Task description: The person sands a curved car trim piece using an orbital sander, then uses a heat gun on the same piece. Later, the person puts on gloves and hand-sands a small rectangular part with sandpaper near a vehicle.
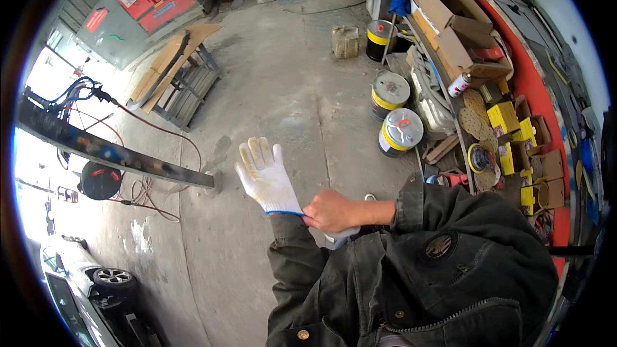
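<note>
A white knit work glove [273, 183] with a blue-edged cuff covers my left hand [265, 170]. Its fingers are stretched up and apart, with yellowish stains on the fingertips. My bare right hand [329, 211] reaches across and is closed at the left wrist, its fingers on the edge of the glove's cuff. The fingertips are partly hidden there. Below the right wrist a whitish thing [346, 234] shows in part; I cannot make out what it is. Dark jacket sleeves cover both arms, the right one pushed back from the wrist.
Lidded drums [402, 130] stand on the concrete floor by a shelf with sanding discs [474, 122], yellow boxes and an orbital sander [479, 157]. To the left are a metal beam [128, 148], a red hose [170, 132], a low workbench [186, 83] and a car [83, 289].
</note>
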The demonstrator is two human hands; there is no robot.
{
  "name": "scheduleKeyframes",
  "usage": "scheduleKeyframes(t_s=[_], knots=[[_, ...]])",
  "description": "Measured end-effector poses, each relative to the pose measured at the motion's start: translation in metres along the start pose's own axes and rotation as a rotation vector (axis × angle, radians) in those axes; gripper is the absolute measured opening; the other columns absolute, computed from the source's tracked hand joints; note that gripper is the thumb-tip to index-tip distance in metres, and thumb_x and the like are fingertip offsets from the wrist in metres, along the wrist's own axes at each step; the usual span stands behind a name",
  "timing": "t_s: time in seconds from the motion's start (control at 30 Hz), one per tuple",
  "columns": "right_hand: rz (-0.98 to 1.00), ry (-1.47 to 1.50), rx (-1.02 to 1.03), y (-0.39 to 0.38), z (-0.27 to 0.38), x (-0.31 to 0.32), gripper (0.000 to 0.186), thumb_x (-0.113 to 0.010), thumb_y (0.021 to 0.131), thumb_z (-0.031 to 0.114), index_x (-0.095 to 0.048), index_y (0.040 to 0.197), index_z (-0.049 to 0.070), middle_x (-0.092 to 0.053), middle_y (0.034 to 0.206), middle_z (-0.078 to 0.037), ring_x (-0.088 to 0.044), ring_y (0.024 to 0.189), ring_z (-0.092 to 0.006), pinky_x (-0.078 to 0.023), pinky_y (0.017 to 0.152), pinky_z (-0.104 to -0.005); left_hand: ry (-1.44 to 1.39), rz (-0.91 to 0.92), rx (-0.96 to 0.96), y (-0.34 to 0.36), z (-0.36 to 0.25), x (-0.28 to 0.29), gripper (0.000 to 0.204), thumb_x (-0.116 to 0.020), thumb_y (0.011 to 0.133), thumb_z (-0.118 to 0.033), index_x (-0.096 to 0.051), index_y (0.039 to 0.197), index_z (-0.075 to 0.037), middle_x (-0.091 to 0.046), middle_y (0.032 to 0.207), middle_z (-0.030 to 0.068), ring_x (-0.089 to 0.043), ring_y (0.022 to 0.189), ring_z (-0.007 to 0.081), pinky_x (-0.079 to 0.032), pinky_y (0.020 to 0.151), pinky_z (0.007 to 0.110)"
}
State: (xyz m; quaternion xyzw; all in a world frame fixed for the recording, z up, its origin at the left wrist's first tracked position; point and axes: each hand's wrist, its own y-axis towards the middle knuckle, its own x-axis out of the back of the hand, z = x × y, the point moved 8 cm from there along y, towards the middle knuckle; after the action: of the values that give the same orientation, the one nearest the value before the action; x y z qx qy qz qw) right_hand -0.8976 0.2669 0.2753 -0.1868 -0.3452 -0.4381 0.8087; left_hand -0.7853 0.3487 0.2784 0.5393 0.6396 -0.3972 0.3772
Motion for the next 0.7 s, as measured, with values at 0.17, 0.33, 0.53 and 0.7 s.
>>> scheduleKeyframes(t_s=[0.17,0.33,0.53,0.7], knots=[[-0.237,0.460,-0.401,-0.014,-0.081,0.039,0.048,-0.057,0.096,0.045,-0.066,0.074,0.003,-0.063,0.068,-0.017,-0.063,0.067,-0.0296,-0.049,0.064,-0.0421,0.539,0.074,0.085,-0.002,0.029,0.000,0.044,-0.057,0.100,-0.013,-0.049,0.142,-0.002,-0.057,0.137,0.0180,-0.058,0.123,0.0300,-0.050,0.100,0.043],[-0.737,1.244,-0.640,-0.043,-0.164,0.067,0.044,-0.060,0.097,0.049,-0.066,0.084,0.007,-0.061,0.072,-0.002,-0.056,0.069,-0.0107,-0.046,0.062,-0.0300,0.920,0.434,0.682,-0.051,0.098,-0.001,0.059,-0.068,0.094,-0.019,-0.046,0.146,-0.001,-0.058,0.136,0.0117,-0.060,0.118,0.0193,-0.050,0.096,0.033],[-0.891,0.871,-0.710,-0.086,-0.189,0.088,0.035,-0.064,0.096,0.035,-0.069,0.083,0.002,-0.058,0.062,0.000,-0.054,0.051,-0.0093,-0.042,0.048,-0.0286,0.983,0.227,0.601,-0.052,0.119,0.015,0.034,-0.066,0.097,-0.023,-0.065,0.118,0.004,-0.069,0.102,0.0048,-0.064,0.083,0.0106,-0.052,0.071,0.025],[-0.853,0.668,-0.721,-0.100,-0.179,0.099,0.023,-0.070,0.090,0.026,-0.070,0.091,0.003,-0.064,0.071,-0.005,-0.063,0.064,-0.0155,-0.050,0.059,-0.0342,0.945,0.077,0.624,-0.043,0.115,0.037,0.034,-0.063,0.099,-0.034,-0.068,0.109,-0.003,-0.071,0.090,0.0042,-0.066,0.069,0.0129,-0.053,0.055,0.028]])
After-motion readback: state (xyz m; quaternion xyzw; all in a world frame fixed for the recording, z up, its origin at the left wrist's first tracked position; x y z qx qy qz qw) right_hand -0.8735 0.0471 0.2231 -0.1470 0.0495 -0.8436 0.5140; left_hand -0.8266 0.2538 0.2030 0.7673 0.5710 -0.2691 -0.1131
